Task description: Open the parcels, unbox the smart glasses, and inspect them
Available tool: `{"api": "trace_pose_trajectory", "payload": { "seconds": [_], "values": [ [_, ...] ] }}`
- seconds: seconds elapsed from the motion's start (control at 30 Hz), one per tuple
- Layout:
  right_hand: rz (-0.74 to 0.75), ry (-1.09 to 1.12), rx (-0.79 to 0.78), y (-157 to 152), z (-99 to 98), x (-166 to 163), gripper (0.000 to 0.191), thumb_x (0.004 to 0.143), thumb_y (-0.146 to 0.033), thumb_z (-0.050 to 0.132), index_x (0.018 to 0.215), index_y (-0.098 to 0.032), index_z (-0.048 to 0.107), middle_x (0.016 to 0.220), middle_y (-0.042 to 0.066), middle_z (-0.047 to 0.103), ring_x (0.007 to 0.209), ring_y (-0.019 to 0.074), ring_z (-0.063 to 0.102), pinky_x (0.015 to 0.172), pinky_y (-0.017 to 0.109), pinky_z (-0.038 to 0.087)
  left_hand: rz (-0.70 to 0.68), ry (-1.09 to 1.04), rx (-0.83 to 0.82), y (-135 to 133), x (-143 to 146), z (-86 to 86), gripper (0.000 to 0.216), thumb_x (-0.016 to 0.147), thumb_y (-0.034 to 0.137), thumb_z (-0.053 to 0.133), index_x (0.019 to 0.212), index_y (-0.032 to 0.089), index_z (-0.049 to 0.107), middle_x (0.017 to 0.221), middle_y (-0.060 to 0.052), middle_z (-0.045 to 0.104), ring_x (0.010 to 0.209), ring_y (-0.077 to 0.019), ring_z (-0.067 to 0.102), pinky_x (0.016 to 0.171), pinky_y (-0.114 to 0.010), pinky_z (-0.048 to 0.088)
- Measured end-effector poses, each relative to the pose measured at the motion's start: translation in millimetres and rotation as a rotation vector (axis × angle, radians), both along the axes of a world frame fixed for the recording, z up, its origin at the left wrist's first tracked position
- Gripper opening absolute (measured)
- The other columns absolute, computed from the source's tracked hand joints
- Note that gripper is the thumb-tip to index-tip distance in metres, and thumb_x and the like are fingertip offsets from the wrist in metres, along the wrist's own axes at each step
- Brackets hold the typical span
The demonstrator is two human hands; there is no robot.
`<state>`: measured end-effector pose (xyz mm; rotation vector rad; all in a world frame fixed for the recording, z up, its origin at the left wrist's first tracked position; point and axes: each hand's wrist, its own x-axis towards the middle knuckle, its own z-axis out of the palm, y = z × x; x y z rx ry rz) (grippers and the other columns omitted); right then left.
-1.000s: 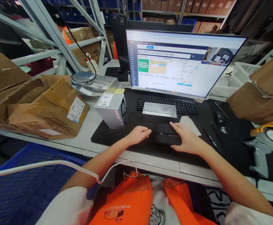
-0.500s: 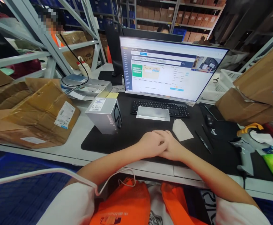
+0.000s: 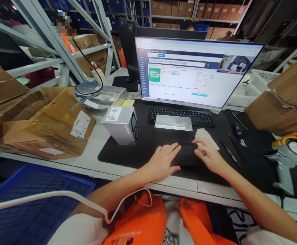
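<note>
My left hand (image 3: 164, 161) lies palm down on the black desk mat (image 3: 143, 154), fingers stretched out and holding nothing. To its right, my right hand (image 3: 209, 156) has its index finger reaching over the near edge of a white piece of paper (image 3: 206, 136); its other fingers are partly bent, with no object visible in them. Beyond the hands, a shallow silver-white box part (image 3: 173, 123) rests against the keyboard (image 3: 184, 115). A silver-grey product box (image 3: 120, 127) with a label on top stands upright left of my left hand.
Behind the keyboard stands a lit monitor (image 3: 189, 73). Opened cardboard boxes (image 3: 61, 126) fill the left side. At right are a mouse (image 3: 237, 129), pens (image 3: 231, 154), a barcode scanner (image 3: 283, 170) and a tape dispenser (image 3: 290, 139). A blue crate (image 3: 36, 190) sits below the desk edge.
My hands were clasped together and have come apart, the left flattening on the mat and the right moving toward the white paper. The view has shifted slightly.
</note>
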<state>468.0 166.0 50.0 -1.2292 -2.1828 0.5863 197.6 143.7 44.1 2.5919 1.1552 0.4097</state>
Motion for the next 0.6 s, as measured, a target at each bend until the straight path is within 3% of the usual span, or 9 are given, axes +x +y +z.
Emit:
{"api": "trace_pose_trajectory", "payload": {
  "seconds": [0.1, 0.17, 0.3, 0.4, 0.5, 0.6],
  "values": [
    [-0.174, 0.087, -0.162, -4.8, -11.6, 30.8, 0.051, 0.096, -0.062, 0.05, 0.064, -0.023, 0.056, 0.125, 0.011, 0.068, 0.116, 0.0316, 0.064, 0.103, 0.051, 0.05, -0.02, 0.046, 0.036, -0.9, -0.2, 4.2, 0.075, 0.096, 0.054, 0.06, 0.158, 0.021, 0.036, 0.163, -0.017, 0.04, 0.137, -0.0376, 0.048, 0.106, -0.053, 0.043],
    [-0.238, 0.129, -0.239, -6.5, -9.3, 29.4, 0.053, 0.094, -0.067, 0.049, 0.066, -0.023, 0.057, 0.114, 0.01, 0.072, 0.104, 0.0297, 0.068, 0.095, 0.047, 0.054, -0.041, 0.06, 0.067, 2.0, -0.4, 8.9, 0.071, 0.095, 0.053, 0.061, 0.156, 0.022, 0.041, 0.164, -0.017, 0.038, 0.138, -0.0406, 0.046, 0.105, -0.056, 0.044],
    [-0.232, 0.092, -0.172, -3.0, 27.2, -13.6, 0.049, 0.096, -0.065, 0.047, 0.073, -0.024, 0.06, 0.088, 0.006, 0.07, 0.084, 0.0241, 0.065, 0.082, 0.04, 0.054, -0.202, 0.032, 0.114, 17.1, 5.3, 27.8, 0.071, 0.088, 0.039, 0.071, 0.153, 0.028, 0.046, 0.167, -0.014, 0.033, 0.151, -0.0462, 0.028, 0.112, -0.071, 0.036],
    [-0.172, 0.01, -0.008, 3.2, 66.2, -52.7, 0.044, 0.101, -0.054, 0.044, 0.074, -0.023, 0.06, 0.089, 0.006, 0.065, 0.082, 0.0213, 0.062, 0.077, 0.036, 0.05, -0.293, -0.066, 0.156, 30.6, 6.7, 42.5, 0.068, 0.083, 0.036, 0.076, 0.146, 0.026, 0.054, 0.164, -0.016, 0.035, 0.154, -0.0445, 0.025, 0.118, -0.07, 0.032],
    [-0.108, -0.084, 0.067, 8.3, 91.4, -79.3, 0.039, 0.102, -0.046, 0.044, 0.075, -0.023, 0.06, 0.089, 0.005, 0.06, 0.079, 0.019, 0.059, 0.074, 0.034, 0.046, -0.251, -0.191, 0.2, 35.9, -8.7, 46.7, 0.053, 0.083, 0.038, 0.076, 0.132, 0.02, 0.065, 0.157, -0.019, 0.041, 0.15, -0.0391, 0.033, 0.122, -0.058, 0.035],
    [-0.02, -0.068, 0.067, 13.8, 91.1, -88.0, 0.041, 0.103, -0.046, 0.043, 0.071, -0.023, 0.055, 0.089, 0.005, 0.059, 0.079, 0.0183, 0.057, 0.075, 0.033, 0.045, -0.149, -0.291, 0.226, 29.4, -36.4, 40.5, 0.041, 0.086, 0.038, 0.074, 0.123, 0.024, 0.068, 0.148, -0.013, 0.052, 0.142, -0.035, 0.041, 0.12, -0.055, 0.038]
  ]
}}
